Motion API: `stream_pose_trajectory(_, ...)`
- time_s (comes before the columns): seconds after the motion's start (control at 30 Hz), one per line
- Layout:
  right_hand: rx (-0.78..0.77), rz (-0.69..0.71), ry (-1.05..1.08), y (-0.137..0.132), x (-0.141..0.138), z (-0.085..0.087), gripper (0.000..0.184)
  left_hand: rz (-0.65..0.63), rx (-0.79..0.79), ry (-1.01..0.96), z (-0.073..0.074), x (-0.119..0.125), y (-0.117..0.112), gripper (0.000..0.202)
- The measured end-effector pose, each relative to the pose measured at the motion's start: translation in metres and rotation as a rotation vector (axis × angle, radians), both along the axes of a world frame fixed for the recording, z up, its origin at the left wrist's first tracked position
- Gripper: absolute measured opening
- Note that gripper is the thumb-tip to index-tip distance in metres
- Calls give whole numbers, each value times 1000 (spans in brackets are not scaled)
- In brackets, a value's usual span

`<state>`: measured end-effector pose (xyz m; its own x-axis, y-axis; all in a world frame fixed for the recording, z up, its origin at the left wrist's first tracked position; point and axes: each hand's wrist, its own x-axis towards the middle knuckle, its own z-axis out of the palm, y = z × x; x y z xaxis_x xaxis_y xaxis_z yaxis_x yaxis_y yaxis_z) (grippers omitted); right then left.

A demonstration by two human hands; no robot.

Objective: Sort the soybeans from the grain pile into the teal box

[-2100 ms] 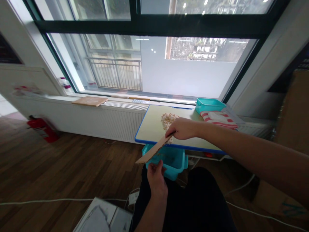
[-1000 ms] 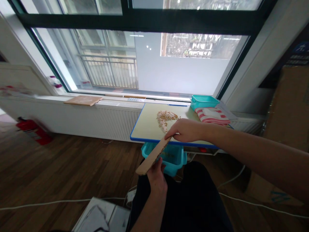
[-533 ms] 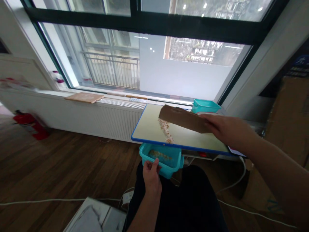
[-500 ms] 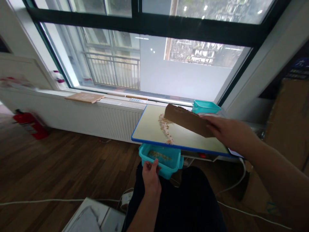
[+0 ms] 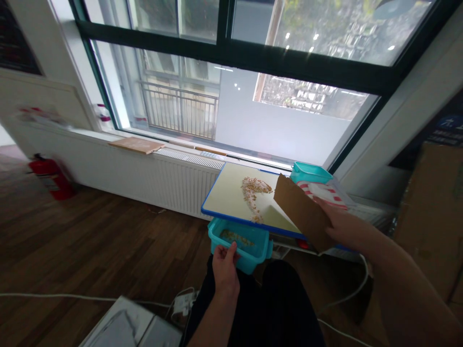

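Observation:
My left hand (image 5: 225, 264) grips the near rim of a teal plastic basin (image 5: 257, 248), thumb over the edge. The basin sits just below the table's front edge, above my lap, with a thin layer of grain-like bits on its bottom. My right hand (image 5: 338, 224) is closed on a piece of brown cardboard (image 5: 303, 212), tilted over the right part of the small table (image 5: 224, 196). A curved band of small pale and tan bits (image 5: 249, 193) lies on the tabletop, left of the cardboard. What exactly the bits are I cannot tell.
A second teal basin (image 5: 311, 172) stands at the table's back right, beside a red-and-white package (image 5: 325, 193). A radiator (image 5: 181, 176) runs under the window. A fire extinguisher (image 5: 52, 177) stands at left. A large cardboard box (image 5: 423, 217) is at right; white cables cross the floor.
My right hand has moved the cardboard right and toward me, away from the bits, turning its broad face into view. The band of bits shows more fully. My left hand stays on the basin.

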<state>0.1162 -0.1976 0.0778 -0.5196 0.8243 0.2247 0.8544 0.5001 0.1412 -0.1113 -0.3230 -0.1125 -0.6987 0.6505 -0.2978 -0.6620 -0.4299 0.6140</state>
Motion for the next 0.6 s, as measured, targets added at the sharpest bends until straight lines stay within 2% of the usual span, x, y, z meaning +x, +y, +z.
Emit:
stream_pose_trajectory(0.07,-33,-29,176,-1,9,-6,79,-18,13,-1,-1,1,0,36)
stream_pose_trajectory(0.23,6,-260,649,-17,5,-35,47,-29,31,-5,1,4,3,36)
stream_pose_trajectory(0.33,-40,-297,958,-30,-8,-61,53,-21,32,-7,3,7,2,38)
stream_pose_trajectory(0.43,4,-307,941,-40,-20,-80,57,-17,29,-2,4,9,-1,37)
stream_pose_trajectory(0.6,175,-233,719,-66,-34,-93,56,6,17,-27,3,12,0,38)
